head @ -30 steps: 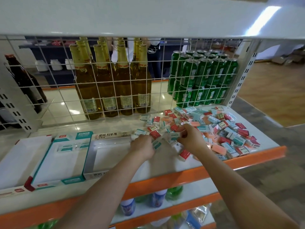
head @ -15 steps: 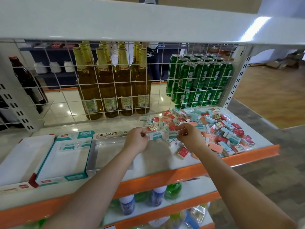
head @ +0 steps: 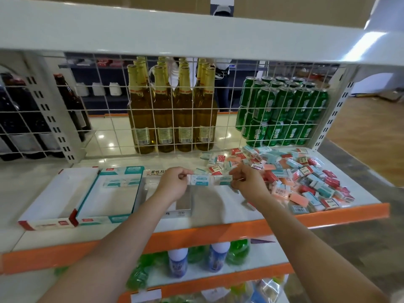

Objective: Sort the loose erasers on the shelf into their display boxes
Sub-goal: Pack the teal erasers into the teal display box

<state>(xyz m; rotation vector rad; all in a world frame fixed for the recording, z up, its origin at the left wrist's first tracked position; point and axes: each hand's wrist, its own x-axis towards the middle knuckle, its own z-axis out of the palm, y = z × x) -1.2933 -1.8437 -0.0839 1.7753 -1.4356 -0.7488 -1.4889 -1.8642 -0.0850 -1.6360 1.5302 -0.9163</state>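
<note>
Currently both hands are working above the shelf [head: 218, 217], approx. mid-front. Left hand [head: 173, 184] is curling its fingers and pinching the left end of a teal-and-white eraser [head: 200, 179]. Right hand [head: 248, 182] is likewise curling, pinching a second teal-and-white eraser [head: 223, 179] by its right end; the two pieces are sitting end to end between the hands, raised off the shelf surface. Neither hand is showing straight fingers.

Loose erasers, red, teal & pink, are lying in a pile [head: 301, 180] on the right part of the shelf, just beside the right hand. Three display boxes are standing at left: red-trimmed box [head: 47, 224], teal-trimmed box [head: 105, 219] w/ a few erasers at its rear, and white box [head: 181, 212] directly under the left wrist.
</note>
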